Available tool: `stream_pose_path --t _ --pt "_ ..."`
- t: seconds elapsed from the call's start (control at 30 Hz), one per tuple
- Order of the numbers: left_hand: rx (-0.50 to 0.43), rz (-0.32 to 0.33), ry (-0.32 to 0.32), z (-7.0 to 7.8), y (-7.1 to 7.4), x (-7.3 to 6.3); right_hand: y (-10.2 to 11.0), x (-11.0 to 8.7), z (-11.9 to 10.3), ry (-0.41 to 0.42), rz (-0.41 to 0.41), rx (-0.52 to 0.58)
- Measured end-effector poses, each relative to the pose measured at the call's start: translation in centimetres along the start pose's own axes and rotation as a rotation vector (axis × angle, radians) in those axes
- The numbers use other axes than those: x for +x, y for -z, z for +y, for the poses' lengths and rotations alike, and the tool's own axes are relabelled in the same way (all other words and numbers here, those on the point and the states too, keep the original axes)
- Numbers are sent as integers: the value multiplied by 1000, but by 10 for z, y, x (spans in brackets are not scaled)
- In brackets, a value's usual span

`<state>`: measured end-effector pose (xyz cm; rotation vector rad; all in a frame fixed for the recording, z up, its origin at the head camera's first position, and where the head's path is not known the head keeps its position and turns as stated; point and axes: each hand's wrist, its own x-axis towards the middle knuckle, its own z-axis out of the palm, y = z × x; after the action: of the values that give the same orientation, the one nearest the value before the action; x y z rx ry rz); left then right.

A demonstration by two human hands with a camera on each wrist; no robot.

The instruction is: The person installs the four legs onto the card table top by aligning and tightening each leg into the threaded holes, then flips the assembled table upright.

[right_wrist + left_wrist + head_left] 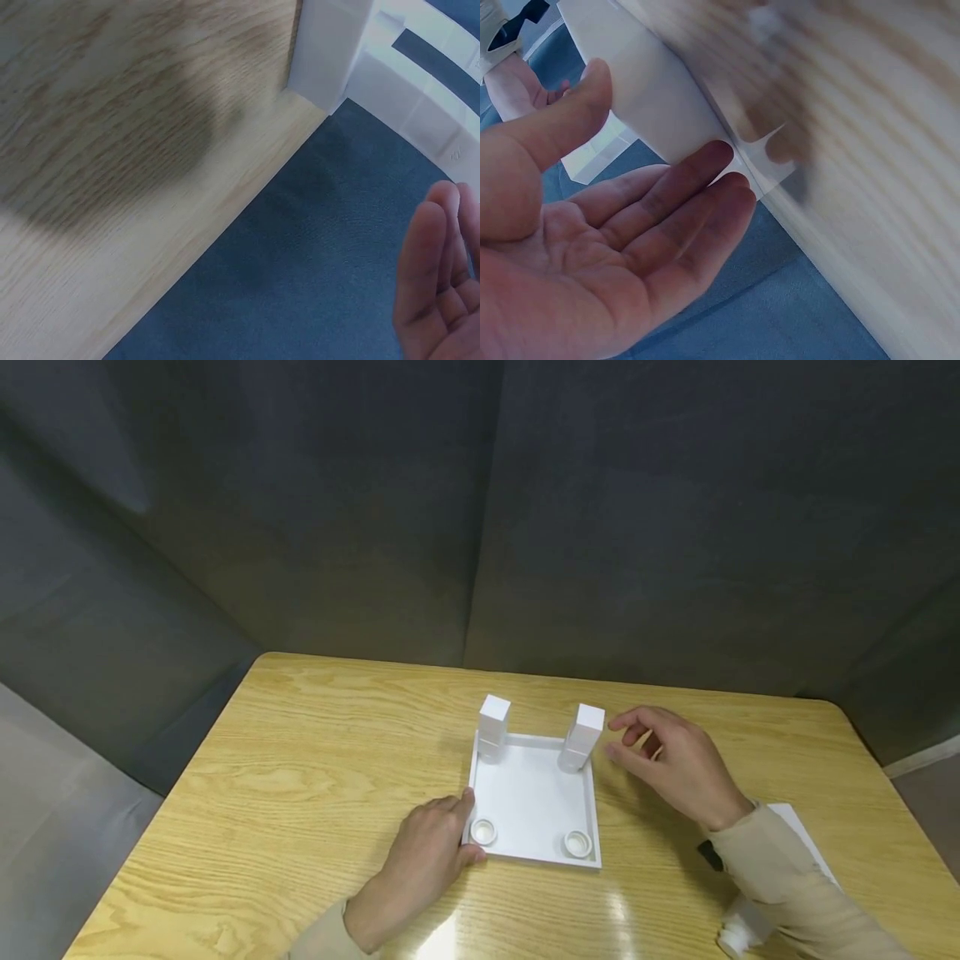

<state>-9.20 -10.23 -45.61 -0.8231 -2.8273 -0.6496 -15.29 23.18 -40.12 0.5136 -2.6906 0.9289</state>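
A shallow white tray [532,802] with a raised rim lies on the wooden table. Two white square posts, the left one [492,727] and the right one [582,737], stand upright at its far corners. Round white sockets sit at the near corners, one on the left [483,832] and one on the right [577,844]. My left hand [427,843] rests against the tray's near left corner, its fingers [682,176] nearly straight. Just right of the right post hovers my right hand [678,768], holding nothing, fingers loosely bent and apart from the post.
Beneath and beside my right forearm lie more white parts: a flat-sided bar [802,835] and a piece with a rounded end [735,937], both partly hidden by the sleeve. Dark curtains [480,527] hang behind the table's [322,743] far edge.
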Motion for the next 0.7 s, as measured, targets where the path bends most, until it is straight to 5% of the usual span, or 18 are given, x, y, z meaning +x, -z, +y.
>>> stream_pose_path --t 0.23,0.7 --pt "-14 -37 43 5 6 1 2 -7 4 42 -1 -23" --pt "-18 -22 17 4 6 1 13 -25 6 62 -39 -54"
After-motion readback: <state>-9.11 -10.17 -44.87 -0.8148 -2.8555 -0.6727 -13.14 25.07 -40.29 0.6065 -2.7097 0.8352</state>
